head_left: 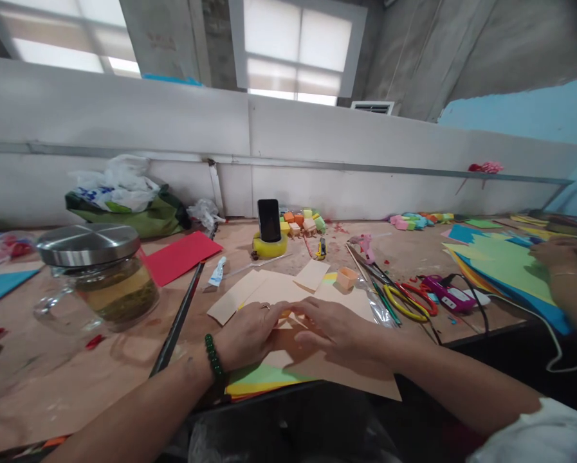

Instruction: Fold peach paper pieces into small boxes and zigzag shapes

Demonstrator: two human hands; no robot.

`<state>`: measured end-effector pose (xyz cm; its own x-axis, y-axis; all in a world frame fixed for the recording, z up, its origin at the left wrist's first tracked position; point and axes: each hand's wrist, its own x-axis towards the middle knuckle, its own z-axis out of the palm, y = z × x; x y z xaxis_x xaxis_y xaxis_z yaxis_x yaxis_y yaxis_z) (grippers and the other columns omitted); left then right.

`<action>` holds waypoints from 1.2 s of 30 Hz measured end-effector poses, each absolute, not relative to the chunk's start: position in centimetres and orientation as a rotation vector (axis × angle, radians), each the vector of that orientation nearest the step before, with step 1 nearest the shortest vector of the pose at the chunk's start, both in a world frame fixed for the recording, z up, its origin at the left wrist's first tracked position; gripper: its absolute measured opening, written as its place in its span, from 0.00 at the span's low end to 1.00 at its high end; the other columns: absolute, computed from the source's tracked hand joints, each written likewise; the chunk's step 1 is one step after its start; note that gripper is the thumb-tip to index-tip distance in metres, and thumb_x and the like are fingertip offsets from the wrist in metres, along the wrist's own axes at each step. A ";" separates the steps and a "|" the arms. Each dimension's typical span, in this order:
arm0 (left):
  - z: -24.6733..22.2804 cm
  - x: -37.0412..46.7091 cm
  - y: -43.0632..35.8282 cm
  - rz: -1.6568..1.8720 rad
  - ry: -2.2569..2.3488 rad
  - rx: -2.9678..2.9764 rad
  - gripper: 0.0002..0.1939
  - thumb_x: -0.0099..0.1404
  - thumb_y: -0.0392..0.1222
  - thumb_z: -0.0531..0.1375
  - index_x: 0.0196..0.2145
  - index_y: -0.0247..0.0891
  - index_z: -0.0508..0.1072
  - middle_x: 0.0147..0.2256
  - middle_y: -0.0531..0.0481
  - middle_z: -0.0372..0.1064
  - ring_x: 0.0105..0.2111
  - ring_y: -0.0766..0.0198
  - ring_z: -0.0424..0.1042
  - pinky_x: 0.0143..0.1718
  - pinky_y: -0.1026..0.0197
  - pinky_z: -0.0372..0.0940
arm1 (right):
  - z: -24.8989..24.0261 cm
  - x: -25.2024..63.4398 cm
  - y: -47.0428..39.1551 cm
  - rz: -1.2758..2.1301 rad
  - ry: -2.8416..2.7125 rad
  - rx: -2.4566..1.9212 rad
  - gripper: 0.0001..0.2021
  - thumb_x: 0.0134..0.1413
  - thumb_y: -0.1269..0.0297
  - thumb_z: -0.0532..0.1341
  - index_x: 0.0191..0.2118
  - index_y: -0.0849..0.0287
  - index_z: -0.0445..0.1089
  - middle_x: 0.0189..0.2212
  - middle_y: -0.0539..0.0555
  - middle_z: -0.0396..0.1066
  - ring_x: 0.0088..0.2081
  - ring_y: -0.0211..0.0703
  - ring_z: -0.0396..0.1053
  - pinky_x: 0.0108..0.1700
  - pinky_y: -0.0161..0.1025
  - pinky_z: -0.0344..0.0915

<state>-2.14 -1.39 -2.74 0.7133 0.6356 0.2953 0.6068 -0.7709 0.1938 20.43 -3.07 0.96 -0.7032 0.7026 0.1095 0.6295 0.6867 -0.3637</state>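
Item, the peach sheets (360, 305): overlapping on the counter (83, 386), directly under my two hands, with green and yellow sheets (264, 378) showing at their near edge. Item, my left grip (249, 337): over the middle of the peach sheets, fingers bent inward; I cannot tell whether it is closed on anything. Item, my right grip (334, 325): over the same sheets, thumb apart from the forefinger, fingertips meeting those of my left. Item, a small orange piece (285, 314): at my fingertips, mostly hidden. Item, one small peach card (312, 275): lying on the far part of the peach sheets. Item, one open paper box (347, 278): peach, just right of that card. Beyond the peach sheets: a dark phone (269, 218) upright in a yellow holder (269, 245), a cluster of coloured paper blocks (302, 224), and a pink glue gun (365, 247) farther right. Right of the peach sheets: yellow-handled scissors (404, 305), a purple tool (446, 294), then a stack of coloured sheets (510, 263) with another person's hand (561, 254) at it. Left of the peach sheets: a small white-and-blue tube (217, 272), a red sheet (182, 257), and a lidded glass teapot (117, 289) containing amber liquid and leaves.
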 end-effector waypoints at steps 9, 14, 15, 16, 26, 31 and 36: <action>-2.2 -2.2 -1.7 0.513 0.894 2.856 0.08 0.65 0.39 0.55 0.36 0.41 0.75 0.38 0.46 0.69 0.37 0.61 0.69 0.36 0.62 0.63 | -2.1 21.2 -3.3 0.288 -2.641 -1.023 0.10 0.60 0.70 0.56 0.43 0.61 0.73 0.43 0.60 0.72 0.45 0.48 0.67 0.46 0.43 0.66; -1.9 -1.3 -1.8 0.523 0.969 2.696 0.17 0.68 0.41 0.51 0.26 0.37 0.73 0.29 0.48 0.69 0.31 0.64 0.68 0.32 0.63 0.62 | -2.1 21.1 -2.7 0.755 -2.369 -1.128 0.08 0.60 0.69 0.56 0.39 0.60 0.73 0.39 0.55 0.72 0.40 0.42 0.68 0.42 0.37 0.66; -1.9 -1.1 -1.9 0.510 1.041 2.645 0.17 0.68 0.40 0.50 0.24 0.37 0.72 0.28 0.49 0.69 0.29 0.64 0.68 0.31 0.63 0.61 | -2.0 21.0 -2.6 0.859 -2.283 -1.189 0.08 0.59 0.70 0.56 0.40 0.60 0.72 0.36 0.53 0.72 0.37 0.40 0.68 0.39 0.35 0.65; -1.9 -0.9 -1.9 0.491 1.133 2.598 0.17 0.68 0.40 0.50 0.24 0.37 0.70 0.27 0.49 0.68 0.28 0.64 0.67 0.30 0.63 0.60 | -1.9 20.9 -2.4 0.932 -2.209 -1.258 0.08 0.58 0.70 0.56 0.41 0.61 0.71 0.33 0.52 0.72 0.34 0.39 0.68 0.36 0.33 0.64; -1.9 -1.6 -2.0 0.522 1.136 2.942 0.07 0.66 0.37 0.55 0.39 0.39 0.72 0.36 0.47 0.69 0.36 0.59 0.68 0.34 0.60 0.61 | -1.9 20.8 -1.8 0.055 -2.516 -1.257 0.04 0.58 0.67 0.60 0.38 0.58 0.71 0.36 0.54 0.68 0.35 0.40 0.66 0.35 0.35 0.59; -1.9 -1.5 -1.8 0.373 0.756 3.188 0.14 0.71 0.35 0.49 0.31 0.38 0.72 0.28 0.50 0.67 0.30 0.63 0.66 0.32 0.61 0.59 | -1.6 21.4 -1.9 -0.385 -2.875 -0.445 0.10 0.65 0.71 0.53 0.33 0.62 0.70 0.30 0.53 0.68 0.32 0.41 0.61 0.36 0.38 0.58; -1.3 -1.7 -2.2 0.240 0.695 3.232 0.13 0.70 0.34 0.50 0.31 0.36 0.71 0.30 0.47 0.70 0.32 0.61 0.68 0.35 0.59 0.62 | -1.3 22.9 -1.9 -0.382 -2.971 -0.447 0.12 0.64 0.74 0.51 0.31 0.62 0.67 0.29 0.53 0.67 0.31 0.42 0.59 0.35 0.39 0.59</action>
